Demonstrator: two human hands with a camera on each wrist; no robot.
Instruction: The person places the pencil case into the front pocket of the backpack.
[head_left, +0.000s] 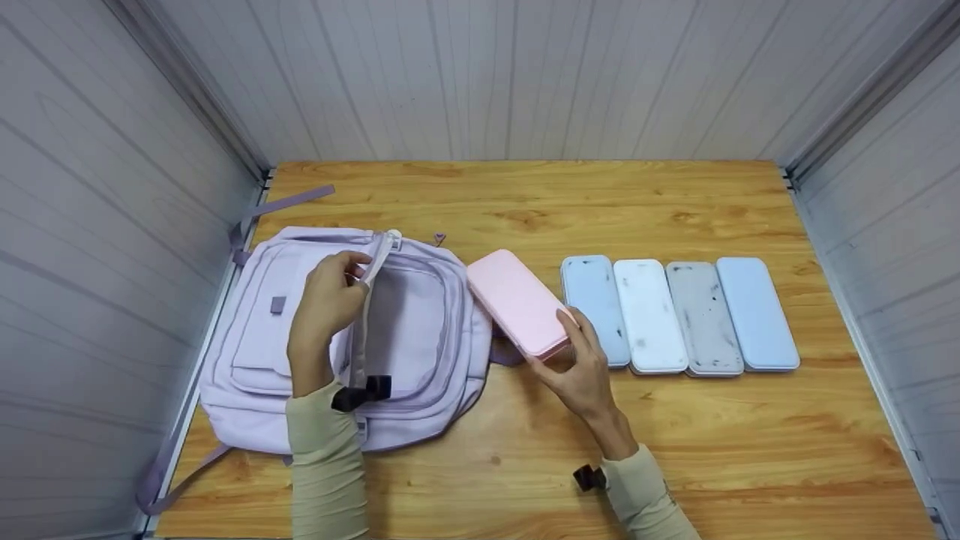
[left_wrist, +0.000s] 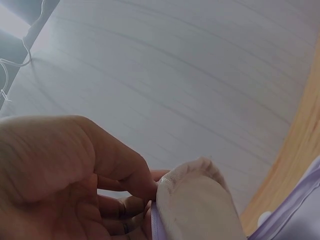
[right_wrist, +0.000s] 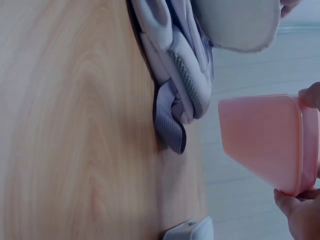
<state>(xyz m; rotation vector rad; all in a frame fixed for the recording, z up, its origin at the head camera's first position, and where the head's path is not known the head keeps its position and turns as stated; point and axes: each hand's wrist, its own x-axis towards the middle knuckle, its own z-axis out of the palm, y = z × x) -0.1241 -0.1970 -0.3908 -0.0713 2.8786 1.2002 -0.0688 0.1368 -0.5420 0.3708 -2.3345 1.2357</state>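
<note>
A lavender backpack point(head_left: 255, 330) lies on its back on the table, its front pocket unzipped. My left hand point(head_left: 328, 296) pinches the edge of the pocket flap point(left_wrist: 195, 205) between thumb and fingers and holds it up, so the pocket's inside shows in the head view. In my right hand point(head_left: 585, 375) is a pink pencil case point(head_left: 517, 300), gripped by its near end. The case is raised above the table and tilted, its far end close to the backpack's right side. The right wrist view shows the thumb and fingers on opposite edges of the pink case point(right_wrist: 262, 140).
Several similar cases stand in a row on the right: a light blue case point(head_left: 596, 311), a white case point(head_left: 649, 315), a grey case point(head_left: 705, 319) and another blue case point(head_left: 757, 313). Straps point(head_left: 296, 201) trail from the backpack. Pale panels point(head_left: 480, 82) wall the wooden table point(head_left: 525, 465).
</note>
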